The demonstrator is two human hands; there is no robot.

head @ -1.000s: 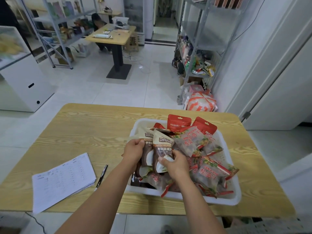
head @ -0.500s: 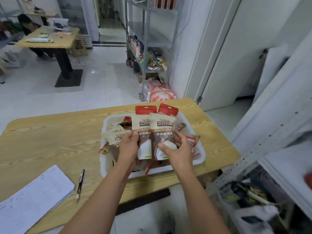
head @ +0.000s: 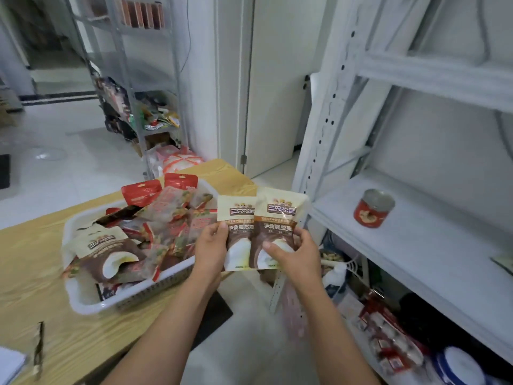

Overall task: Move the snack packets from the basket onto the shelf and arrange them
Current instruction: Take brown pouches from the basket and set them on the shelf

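Observation:
Two cream-and-brown snack packets are held upright side by side in the air, right of the basket. My left hand (head: 211, 247) grips the left packet (head: 237, 218) and my right hand (head: 295, 255) grips the right packet (head: 280, 215). The white basket (head: 91, 300) stands on the wooden table (head: 55, 343) at the left, filled with several red and brown snack packets (head: 155, 218); one more cream-and-brown packet (head: 108, 254) lies at its front. The white metal shelf (head: 416, 262) is at the right, its middle board mostly bare.
A red tin can (head: 373, 208) stands on the shelf board. Below that board lie cartons, packets and a blue-white container (head: 458, 366). The shelf's perforated upright (head: 322, 151) rises just right of the held packets. A pen (head: 39, 347) lies on the table. Another rack (head: 133, 107) stands behind.
Both hands lifted the two packets out of the basket and carried them rightward; the view swung right, bringing the white shelf into sight.

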